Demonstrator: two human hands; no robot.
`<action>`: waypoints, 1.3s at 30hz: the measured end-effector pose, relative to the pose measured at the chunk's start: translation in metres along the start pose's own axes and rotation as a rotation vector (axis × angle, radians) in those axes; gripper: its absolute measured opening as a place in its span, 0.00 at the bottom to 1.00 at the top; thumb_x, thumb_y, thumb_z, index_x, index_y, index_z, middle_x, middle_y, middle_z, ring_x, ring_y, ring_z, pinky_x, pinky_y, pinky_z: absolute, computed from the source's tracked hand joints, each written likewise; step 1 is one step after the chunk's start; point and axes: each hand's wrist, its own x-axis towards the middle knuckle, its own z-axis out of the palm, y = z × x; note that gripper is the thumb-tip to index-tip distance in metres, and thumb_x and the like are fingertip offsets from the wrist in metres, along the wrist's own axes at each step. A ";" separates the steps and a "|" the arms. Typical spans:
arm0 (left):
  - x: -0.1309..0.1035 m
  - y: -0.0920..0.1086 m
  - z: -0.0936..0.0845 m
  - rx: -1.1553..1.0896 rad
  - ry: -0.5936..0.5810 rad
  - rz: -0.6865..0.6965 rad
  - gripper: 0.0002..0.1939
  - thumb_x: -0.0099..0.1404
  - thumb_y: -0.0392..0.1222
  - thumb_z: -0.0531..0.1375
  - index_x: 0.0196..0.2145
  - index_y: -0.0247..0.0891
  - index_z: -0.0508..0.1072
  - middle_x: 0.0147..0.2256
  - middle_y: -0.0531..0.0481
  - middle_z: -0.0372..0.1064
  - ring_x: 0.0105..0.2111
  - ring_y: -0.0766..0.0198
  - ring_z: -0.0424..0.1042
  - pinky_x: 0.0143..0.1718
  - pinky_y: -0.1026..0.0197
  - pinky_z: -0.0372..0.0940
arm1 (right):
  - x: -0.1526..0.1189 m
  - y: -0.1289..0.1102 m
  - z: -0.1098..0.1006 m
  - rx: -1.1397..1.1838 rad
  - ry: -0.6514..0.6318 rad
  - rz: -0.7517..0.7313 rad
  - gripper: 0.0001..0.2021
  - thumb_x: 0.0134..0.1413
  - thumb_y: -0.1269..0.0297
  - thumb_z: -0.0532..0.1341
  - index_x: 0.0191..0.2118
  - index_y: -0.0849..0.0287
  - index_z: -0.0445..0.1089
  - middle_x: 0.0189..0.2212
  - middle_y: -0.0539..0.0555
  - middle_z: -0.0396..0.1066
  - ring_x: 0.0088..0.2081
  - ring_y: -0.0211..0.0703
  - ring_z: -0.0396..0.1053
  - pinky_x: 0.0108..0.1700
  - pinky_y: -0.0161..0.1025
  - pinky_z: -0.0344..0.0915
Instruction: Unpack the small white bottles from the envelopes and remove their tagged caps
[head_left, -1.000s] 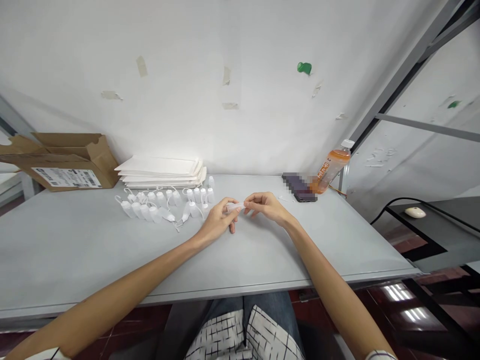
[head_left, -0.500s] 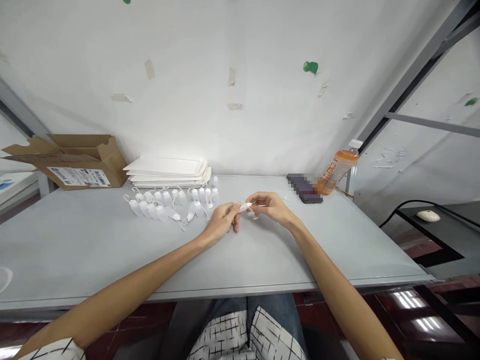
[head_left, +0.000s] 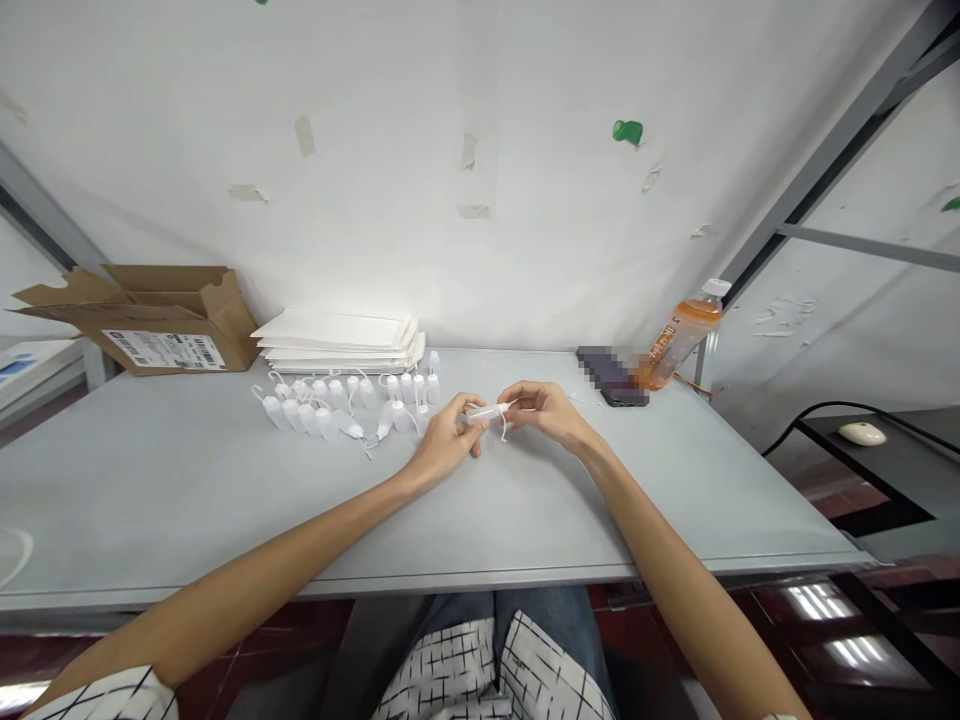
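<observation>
Between my hands, above the middle of the table, a small translucent plastic squeeze bottle (head_left: 484, 412) lies nearly level. My left hand (head_left: 448, 438) grips its body between thumb and fingers. At its narrow right end, my right hand (head_left: 541, 412) pinches the tip; what exactly sits between those fingertips is too small to make out. A thin white strap (head_left: 504, 430) dangles from that end. Left of my hands stand and lie several similar small bottles (head_left: 307, 415) with white caps and straps, some of them close to my left hand.
A stack of white envelopes or padded sheets (head_left: 337, 345) lies against the wall behind the bottles. An opened cardboard box (head_left: 176, 335) is at the left. To the right are a dark phone (head_left: 622, 385) and a leaning bottle of orange drink (head_left: 679, 340).
The left fingers have shifted on the small bottle, so more of its body shows. The strap now hangs lower beside the tip. The right hand keeps nearly the same place.
</observation>
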 end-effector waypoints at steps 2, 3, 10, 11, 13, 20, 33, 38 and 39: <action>0.001 0.001 0.000 -0.019 -0.003 -0.031 0.17 0.64 0.52 0.57 0.45 0.39 0.66 0.33 0.52 0.69 0.20 0.72 0.68 0.17 0.70 0.55 | 0.000 0.000 0.000 0.014 0.009 0.004 0.11 0.41 0.65 0.67 0.34 0.62 0.73 0.27 0.53 0.72 0.30 0.42 0.71 0.33 0.41 0.71; 0.001 0.001 0.000 -0.029 -0.001 -0.048 0.17 0.65 0.53 0.57 0.44 0.38 0.67 0.32 0.52 0.69 0.20 0.71 0.68 0.16 0.70 0.55 | 0.000 0.001 0.000 0.022 0.013 0.007 0.11 0.40 0.65 0.67 0.34 0.62 0.73 0.27 0.53 0.72 0.30 0.42 0.71 0.33 0.41 0.71; 0.002 0.000 0.000 -0.032 0.010 -0.076 0.18 0.66 0.55 0.54 0.34 0.36 0.69 0.27 0.53 0.64 0.19 0.71 0.67 0.16 0.69 0.55 | 0.000 -0.001 -0.001 0.071 0.002 0.017 0.12 0.41 0.64 0.68 0.35 0.62 0.73 0.26 0.53 0.73 0.32 0.43 0.72 0.35 0.43 0.72; 0.003 -0.002 0.001 -0.028 0.014 -0.069 0.18 0.66 0.55 0.54 0.34 0.37 0.69 0.26 0.53 0.64 0.19 0.70 0.67 0.16 0.69 0.55 | 0.000 -0.002 -0.001 0.075 0.003 0.023 0.12 0.41 0.63 0.68 0.35 0.62 0.73 0.26 0.53 0.73 0.32 0.43 0.72 0.35 0.43 0.72; 0.003 -0.003 0.001 -0.014 0.025 -0.061 0.18 0.66 0.56 0.54 0.35 0.36 0.70 0.24 0.54 0.65 0.18 0.70 0.64 0.16 0.68 0.54 | 0.000 -0.003 -0.003 0.082 0.024 0.023 0.13 0.42 0.61 0.69 0.35 0.62 0.73 0.28 0.53 0.72 0.33 0.44 0.72 0.34 0.42 0.72; 0.000 -0.001 0.001 0.077 0.030 -0.057 0.22 0.64 0.57 0.57 0.42 0.35 0.75 0.20 0.53 0.67 0.18 0.70 0.59 0.19 0.67 0.53 | -0.001 0.002 -0.040 -0.351 0.394 -0.070 0.10 0.47 0.59 0.64 0.33 0.61 0.73 0.27 0.54 0.72 0.28 0.42 0.70 0.31 0.40 0.69; 0.000 0.003 0.002 0.345 0.099 0.161 0.15 0.64 0.48 0.58 0.42 0.35 0.76 0.28 0.51 0.72 0.21 0.68 0.68 0.27 0.63 0.62 | -0.012 0.021 -0.080 -0.810 0.383 0.294 0.02 0.44 0.68 0.62 0.25 0.59 0.69 0.16 0.50 0.71 0.19 0.39 0.69 0.30 0.34 0.64; -0.002 0.000 0.004 0.389 0.095 0.224 0.14 0.65 0.47 0.57 0.43 0.36 0.76 0.34 0.49 0.74 0.24 0.67 0.71 0.28 0.63 0.64 | -0.008 0.028 -0.077 -0.799 0.321 0.304 0.02 0.45 0.68 0.63 0.26 0.59 0.69 0.15 0.48 0.70 0.16 0.37 0.66 0.27 0.33 0.62; -0.002 -0.001 0.004 0.395 0.097 0.229 0.14 0.66 0.46 0.58 0.43 0.36 0.76 0.34 0.49 0.74 0.23 0.68 0.70 0.28 0.63 0.64 | -0.006 0.029 -0.076 -0.811 0.332 0.300 0.02 0.45 0.68 0.63 0.27 0.59 0.69 0.16 0.48 0.71 0.17 0.37 0.67 0.27 0.33 0.61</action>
